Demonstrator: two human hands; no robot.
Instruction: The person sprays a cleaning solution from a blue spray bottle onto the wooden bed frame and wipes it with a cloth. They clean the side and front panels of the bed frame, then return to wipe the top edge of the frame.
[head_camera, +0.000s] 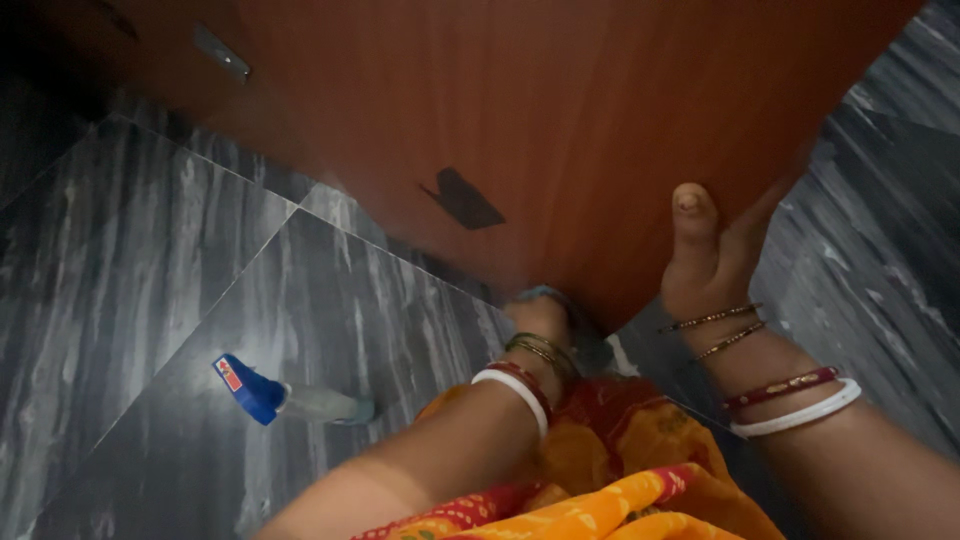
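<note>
A large reddish-brown wooden door panel (560, 110) fills the top of the view. My right hand (712, 262) grips its right edge, thumb flat on the front face and fingers hidden behind it. My left hand (540, 322) is at the panel's lower corner, closed on a blue-grey cloth (590, 345) that shows above and beside the fingers and touches the wood. Both wrists wear bangles. A dark patch (462, 200) marks the panel's face.
A clear spray bottle with a blue head (285, 397) lies on its side on the dark grey marble-look floor tiles (150, 260), left of my left arm. A metal handle (222, 52) sits at the panel's upper left. Orange and red cloth (600, 490) covers my lap.
</note>
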